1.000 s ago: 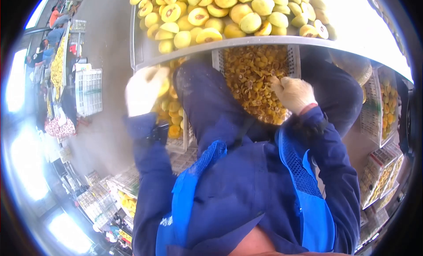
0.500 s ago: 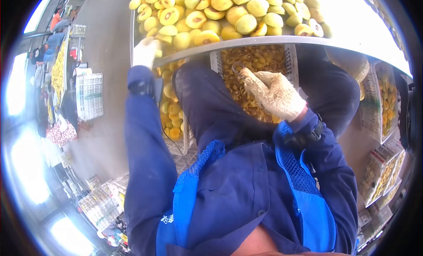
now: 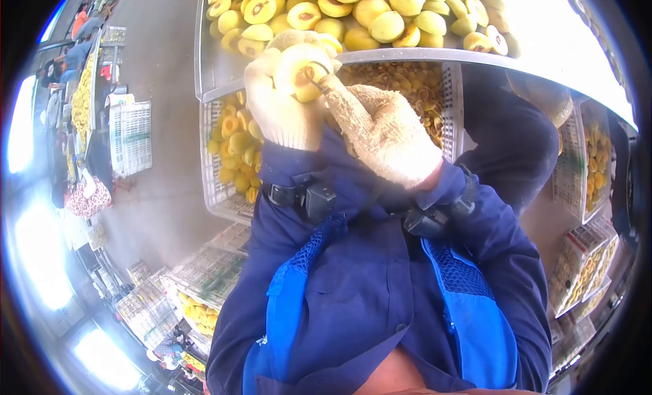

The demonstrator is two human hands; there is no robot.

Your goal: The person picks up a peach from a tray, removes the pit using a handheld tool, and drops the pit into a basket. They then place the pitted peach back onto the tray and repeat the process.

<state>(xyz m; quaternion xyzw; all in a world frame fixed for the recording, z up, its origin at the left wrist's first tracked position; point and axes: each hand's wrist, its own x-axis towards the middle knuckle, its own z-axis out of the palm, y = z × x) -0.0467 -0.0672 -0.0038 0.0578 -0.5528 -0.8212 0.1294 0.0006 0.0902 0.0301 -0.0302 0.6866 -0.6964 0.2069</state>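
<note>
Gloved in white, my left hand (image 3: 280, 110) holds a halved yellow fruit (image 3: 299, 72) with its cut face up. My right hand (image 3: 390, 133), in a rough beige glove, is closed on a small metal tool (image 3: 319, 86) whose tip touches the middle of the fruit half. Both hands are just below the edge of a metal table (image 3: 407, 54) heaped with halved fruit (image 3: 387, 26). Under my right hand sits a crate of brownish scraps (image 3: 424, 79). A white crate with yellow fruit pieces (image 3: 238, 147) is beside my left wrist.
A white crate of fruit (image 3: 594, 164) stands at the right, with stacked crates (image 3: 584, 259) below it. On the left are an empty-looking white crate (image 3: 130, 137), another fruit-covered table (image 3: 83, 99) and people (image 3: 78, 52). More crates (image 3: 204, 276) stand at the lower left.
My left hand has come from the table's left corner toward the middle and now holds the fruit half up. My right hand has moved left and up, bringing the tool to the fruit.
</note>
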